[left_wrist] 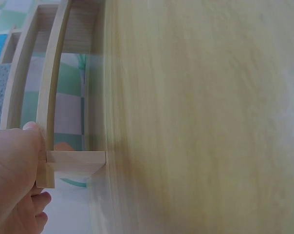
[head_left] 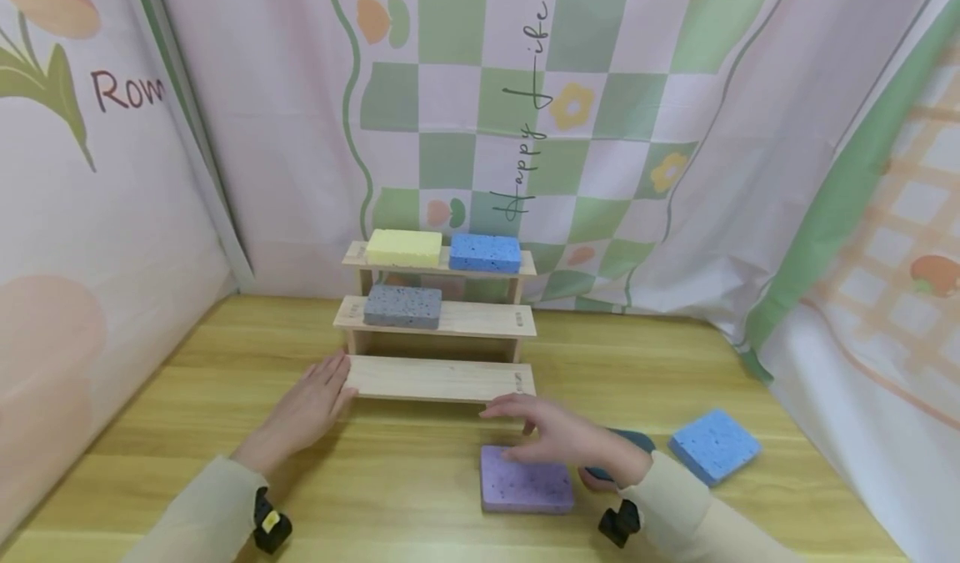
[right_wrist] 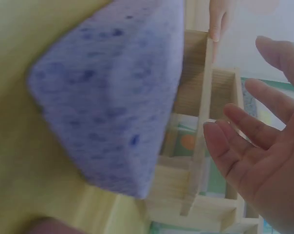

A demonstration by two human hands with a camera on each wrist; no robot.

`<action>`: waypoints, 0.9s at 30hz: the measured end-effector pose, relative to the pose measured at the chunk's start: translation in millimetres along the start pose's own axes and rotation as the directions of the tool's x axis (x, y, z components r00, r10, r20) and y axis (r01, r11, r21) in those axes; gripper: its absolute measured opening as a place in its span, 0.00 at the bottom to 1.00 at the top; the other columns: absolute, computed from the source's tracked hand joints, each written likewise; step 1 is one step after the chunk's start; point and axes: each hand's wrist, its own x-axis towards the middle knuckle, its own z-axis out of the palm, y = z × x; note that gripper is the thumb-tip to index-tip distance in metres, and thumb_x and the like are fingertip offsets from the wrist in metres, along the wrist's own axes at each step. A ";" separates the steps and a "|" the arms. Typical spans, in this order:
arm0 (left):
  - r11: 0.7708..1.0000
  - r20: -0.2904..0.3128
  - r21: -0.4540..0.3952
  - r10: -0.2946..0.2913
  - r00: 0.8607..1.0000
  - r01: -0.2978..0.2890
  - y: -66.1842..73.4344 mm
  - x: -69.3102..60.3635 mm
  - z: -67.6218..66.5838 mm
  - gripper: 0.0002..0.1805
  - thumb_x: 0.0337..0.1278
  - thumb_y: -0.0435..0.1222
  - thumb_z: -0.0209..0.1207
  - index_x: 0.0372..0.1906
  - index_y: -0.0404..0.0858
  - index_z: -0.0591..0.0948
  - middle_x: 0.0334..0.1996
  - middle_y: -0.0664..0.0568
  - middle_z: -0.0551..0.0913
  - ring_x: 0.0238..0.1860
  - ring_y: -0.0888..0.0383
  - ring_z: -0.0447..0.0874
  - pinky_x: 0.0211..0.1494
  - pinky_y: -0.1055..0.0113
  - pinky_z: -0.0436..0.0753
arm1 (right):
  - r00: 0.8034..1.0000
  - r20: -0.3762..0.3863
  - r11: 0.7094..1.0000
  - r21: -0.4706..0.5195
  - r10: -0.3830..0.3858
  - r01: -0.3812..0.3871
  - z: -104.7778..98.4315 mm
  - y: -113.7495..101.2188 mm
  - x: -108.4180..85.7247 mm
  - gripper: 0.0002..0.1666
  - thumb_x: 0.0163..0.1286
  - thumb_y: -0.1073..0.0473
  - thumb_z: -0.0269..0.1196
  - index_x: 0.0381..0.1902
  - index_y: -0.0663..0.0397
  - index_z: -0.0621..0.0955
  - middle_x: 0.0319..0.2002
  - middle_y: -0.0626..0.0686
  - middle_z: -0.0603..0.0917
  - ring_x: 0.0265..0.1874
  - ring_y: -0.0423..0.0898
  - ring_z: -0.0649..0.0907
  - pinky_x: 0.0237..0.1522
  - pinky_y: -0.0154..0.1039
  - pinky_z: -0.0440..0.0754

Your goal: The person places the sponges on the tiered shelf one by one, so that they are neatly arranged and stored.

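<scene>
A three-tier wooden shelf (head_left: 442,379) stands in front of me. My left hand (head_left: 311,404) holds the left end of its lowest board, thumb at the front corner and fingers along the end. In the left wrist view that hand (left_wrist: 15,180) is beside the board's end (left_wrist: 45,175). My right hand (head_left: 555,434) hovers over a purple sponge (head_left: 525,488), its fingers loosely bent and holding nothing. In the right wrist view the purple sponge (right_wrist: 113,92) looms large, apart from the right hand's fingers (right_wrist: 254,126).
A yellow sponge (head_left: 405,248) and a blue sponge (head_left: 485,253) lie on the top tier. On the middle tier is a grey sponge (head_left: 402,307). Another blue sponge (head_left: 715,446) lies at the right. A dark teal item (head_left: 637,439) is partly hidden under my right forearm.
</scene>
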 end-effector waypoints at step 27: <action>1.000 0.017 -0.009 -0.012 1.000 0.012 -1.2 0.7 1.2 0.30 0.70 0.41 0.44 0.64 0.20 0.59 0.64 0.30 0.58 0.64 0.37 0.56 0.65 0.45 0.55 | 0.994 0.036 0.982 -0.162 0.103 -0.095 2.1 18.4 -38.9 0.30 0.59 0.44 0.64 0.58 0.49 0.76 0.60 0.54 0.70 0.60 0.53 0.68 0.57 0.51 0.68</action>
